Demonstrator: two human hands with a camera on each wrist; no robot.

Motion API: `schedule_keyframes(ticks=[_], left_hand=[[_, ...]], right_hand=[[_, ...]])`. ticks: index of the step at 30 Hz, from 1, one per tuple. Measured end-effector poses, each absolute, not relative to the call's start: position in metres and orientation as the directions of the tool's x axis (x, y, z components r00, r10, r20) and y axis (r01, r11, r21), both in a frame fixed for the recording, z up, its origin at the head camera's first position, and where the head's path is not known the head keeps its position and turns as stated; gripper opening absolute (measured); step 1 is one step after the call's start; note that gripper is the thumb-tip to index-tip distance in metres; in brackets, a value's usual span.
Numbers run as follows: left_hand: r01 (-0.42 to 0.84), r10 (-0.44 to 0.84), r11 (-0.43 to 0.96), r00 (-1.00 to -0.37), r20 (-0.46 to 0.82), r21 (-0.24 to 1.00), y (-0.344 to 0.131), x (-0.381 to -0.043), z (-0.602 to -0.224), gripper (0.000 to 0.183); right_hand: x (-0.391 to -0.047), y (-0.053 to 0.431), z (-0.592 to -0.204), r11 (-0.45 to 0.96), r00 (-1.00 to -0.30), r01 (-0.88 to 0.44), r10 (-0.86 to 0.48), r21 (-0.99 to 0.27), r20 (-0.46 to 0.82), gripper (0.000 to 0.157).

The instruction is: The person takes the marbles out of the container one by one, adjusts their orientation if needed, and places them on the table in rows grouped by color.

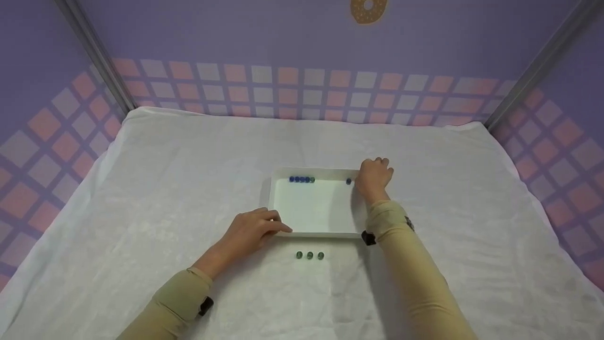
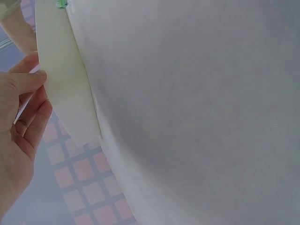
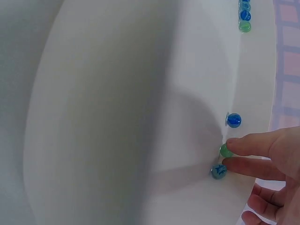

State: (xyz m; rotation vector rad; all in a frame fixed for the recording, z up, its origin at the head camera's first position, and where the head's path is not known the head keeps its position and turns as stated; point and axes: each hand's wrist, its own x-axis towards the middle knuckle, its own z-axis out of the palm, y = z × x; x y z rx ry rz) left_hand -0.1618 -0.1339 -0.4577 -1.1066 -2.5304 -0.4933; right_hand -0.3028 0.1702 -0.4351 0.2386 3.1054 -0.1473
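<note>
A shallow white tray [image 1: 306, 208] lies on the cloth. My left hand [image 1: 257, 227] grips its near left corner, thumb on the outside of the wall and fingers behind it in the left wrist view. At the far right corner, my right hand [image 1: 373, 178] pinches a green marble [image 3: 226, 150] between thumb and forefinger. Close beside that marble are a blue marble [image 3: 234, 120] and a blue-green marble [image 3: 219, 171]; the head view hides most of this spot. Several blue marbles [image 1: 299, 179] and a green marble [image 1: 312, 180] form a row along the tray's far wall.
Three green marbles [image 1: 310, 255] sit side by side on the white cloth [image 1: 188, 156], just outside the tray's near wall. Purple panels [image 1: 302, 42] with pink and white squares enclose the table at the back and both sides.
</note>
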Motion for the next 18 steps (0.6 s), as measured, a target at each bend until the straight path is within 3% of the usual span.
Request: schedule_keyframes(ticks=[18], left_hand=[[0.729,0.628,0.657,-0.671,0.395,0.193,-0.1333,-0.1615,-0.4567,0.03]], right_hand=[[-0.302,0.1649,-0.4264,0.981,-0.984,0.175,0.171,-0.088,-0.057,0.034]])
